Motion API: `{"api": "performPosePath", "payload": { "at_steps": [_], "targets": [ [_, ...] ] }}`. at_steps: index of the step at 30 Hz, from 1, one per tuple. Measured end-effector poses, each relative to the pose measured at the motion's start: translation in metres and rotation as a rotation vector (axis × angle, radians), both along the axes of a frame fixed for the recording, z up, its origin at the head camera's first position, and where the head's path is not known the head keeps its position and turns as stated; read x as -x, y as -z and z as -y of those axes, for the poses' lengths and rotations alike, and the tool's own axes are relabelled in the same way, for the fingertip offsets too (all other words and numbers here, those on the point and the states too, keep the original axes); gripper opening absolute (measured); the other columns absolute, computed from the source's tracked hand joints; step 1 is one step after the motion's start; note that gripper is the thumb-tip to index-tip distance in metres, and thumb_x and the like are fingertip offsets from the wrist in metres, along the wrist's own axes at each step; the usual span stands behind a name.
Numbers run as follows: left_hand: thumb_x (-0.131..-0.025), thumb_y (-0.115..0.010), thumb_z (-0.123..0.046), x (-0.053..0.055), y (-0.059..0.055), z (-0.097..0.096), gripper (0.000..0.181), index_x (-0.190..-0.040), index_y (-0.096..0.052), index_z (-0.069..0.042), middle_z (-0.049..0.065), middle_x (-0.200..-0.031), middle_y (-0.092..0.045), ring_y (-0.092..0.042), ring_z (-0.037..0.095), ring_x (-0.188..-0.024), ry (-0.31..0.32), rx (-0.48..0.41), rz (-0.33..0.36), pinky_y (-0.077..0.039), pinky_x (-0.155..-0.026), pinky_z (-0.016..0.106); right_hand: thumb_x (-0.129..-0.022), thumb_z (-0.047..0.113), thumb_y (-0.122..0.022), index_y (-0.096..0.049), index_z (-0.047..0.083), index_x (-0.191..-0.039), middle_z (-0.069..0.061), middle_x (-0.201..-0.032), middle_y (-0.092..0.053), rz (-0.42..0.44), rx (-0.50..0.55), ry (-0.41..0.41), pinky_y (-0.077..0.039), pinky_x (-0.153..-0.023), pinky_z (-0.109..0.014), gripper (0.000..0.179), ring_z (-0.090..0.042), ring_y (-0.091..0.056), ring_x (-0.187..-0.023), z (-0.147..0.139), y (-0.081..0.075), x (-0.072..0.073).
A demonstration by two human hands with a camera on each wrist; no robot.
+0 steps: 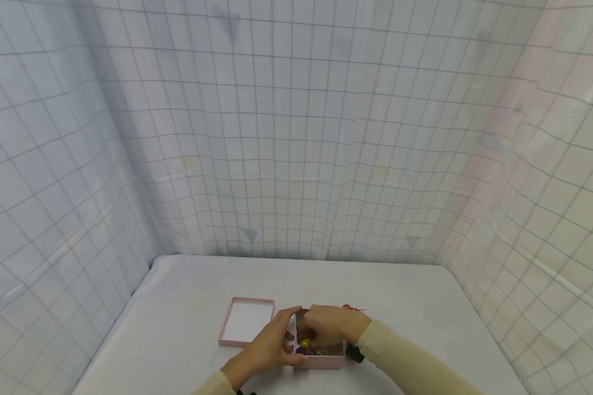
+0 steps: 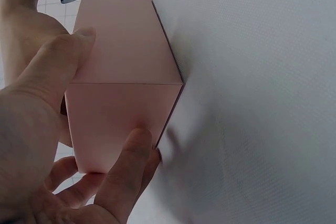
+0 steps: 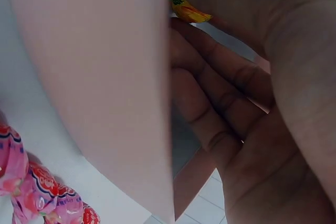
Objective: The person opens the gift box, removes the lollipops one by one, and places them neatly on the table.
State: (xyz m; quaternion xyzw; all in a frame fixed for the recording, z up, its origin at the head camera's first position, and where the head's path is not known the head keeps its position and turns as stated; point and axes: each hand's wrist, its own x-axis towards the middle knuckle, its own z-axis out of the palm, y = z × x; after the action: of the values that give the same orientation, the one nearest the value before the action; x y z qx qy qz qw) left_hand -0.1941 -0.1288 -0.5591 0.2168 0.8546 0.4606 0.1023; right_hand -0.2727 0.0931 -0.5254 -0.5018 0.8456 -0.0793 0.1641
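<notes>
Head view: a pink box (image 1: 324, 362) sits on the white table (image 1: 178, 307), roughly midway between its left and right edges and well apart from the far edge. Toward the box's near left corner lie a yellow sweet (image 1: 306, 343) and dark purple pieces (image 1: 301, 351). The left hand (image 1: 269, 343) grips the box at its left, thumb on the near wall. The right hand (image 1: 326, 323) dips inside, fingers bent; whether it pinches a sweet I cannot tell. Outside the box lie pink-and-red wrapped sweets (image 3: 39, 187). Nearer the table's left edge rests a pink-rimmed lid (image 1: 249, 322).
</notes>
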Motion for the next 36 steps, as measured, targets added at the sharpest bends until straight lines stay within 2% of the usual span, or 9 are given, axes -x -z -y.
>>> {"api": "performPosePath", "payload": {
  "at_steps": [9,15,21,25,29,36],
  "targets": [
    [-0.091,-0.104,-0.026,0.001,-0.001,-0.001,0.113,-0.178,-0.035,-0.005,0.025,-0.174,-0.047,-0.069,0.027,-0.12,-0.001,-0.012,0.014,-0.067,-0.09,0.026,-0.102,0.016,-0.092,-0.088,0.019,-0.116,0.014,-0.105,-0.085,-0.003,0.021,0.035,-0.058,-0.09,-0.009,0.015,0.01,-0.067,-0.091,-0.006,-0.005,0.002],
    [-0.091,-0.104,-0.027,0.0,-0.001,0.0,0.113,-0.178,-0.035,-0.004,0.025,-0.174,-0.047,-0.068,0.027,-0.121,-0.004,-0.017,0.028,-0.067,-0.091,0.028,-0.105,0.014,-0.089,-0.084,0.02,-0.12,0.013,-0.11,-0.081,0.017,0.088,0.032,-0.059,-0.092,-0.012,0.017,0.007,-0.066,-0.095,-0.014,-0.009,0.001],
    [-0.092,-0.103,-0.034,0.002,-0.001,0.001,0.113,-0.179,-0.035,-0.01,0.021,-0.172,-0.05,-0.069,0.023,-0.12,-0.011,0.03,0.027,-0.064,-0.089,0.022,-0.106,0.007,-0.084,-0.084,0.014,-0.128,0.007,-0.116,-0.078,0.018,0.176,0.022,-0.06,-0.094,-0.014,0.023,0.004,-0.063,-0.098,-0.023,-0.018,-0.002],
    [-0.092,-0.104,-0.034,0.004,-0.002,0.001,0.114,-0.179,-0.035,-0.01,0.021,-0.17,-0.052,-0.07,0.022,-0.118,-0.011,0.05,0.006,-0.063,-0.088,0.023,-0.107,0.006,-0.082,-0.081,0.012,-0.134,0.004,-0.12,-0.076,-0.001,0.201,0.023,-0.059,-0.093,-0.014,0.028,0.003,-0.063,-0.098,-0.029,-0.025,-0.002],
    [-0.091,-0.104,-0.032,0.005,-0.002,0.001,0.114,-0.179,-0.035,-0.008,0.023,-0.167,-0.054,-0.071,0.023,-0.117,-0.007,0.053,-0.011,-0.063,-0.087,0.025,-0.107,0.005,-0.08,-0.081,0.009,-0.135,0.003,-0.119,-0.076,0.015,0.228,0.054,-0.059,-0.089,-0.015,0.028,0.003,-0.064,-0.096,-0.036,-0.03,-0.004],
    [-0.091,-0.104,-0.03,0.004,-0.001,-0.002,0.114,-0.178,-0.035,-0.006,0.025,-0.166,-0.054,-0.072,0.022,-0.115,0.001,0.052,-0.004,-0.063,-0.087,0.024,-0.11,0.007,-0.079,-0.085,0.014,-0.132,0.004,-0.118,-0.077,0.075,0.272,0.11,-0.06,-0.089,-0.015,0.024,0.007,-0.063,-0.096,-0.053,-0.029,-0.006]
  ]
}}
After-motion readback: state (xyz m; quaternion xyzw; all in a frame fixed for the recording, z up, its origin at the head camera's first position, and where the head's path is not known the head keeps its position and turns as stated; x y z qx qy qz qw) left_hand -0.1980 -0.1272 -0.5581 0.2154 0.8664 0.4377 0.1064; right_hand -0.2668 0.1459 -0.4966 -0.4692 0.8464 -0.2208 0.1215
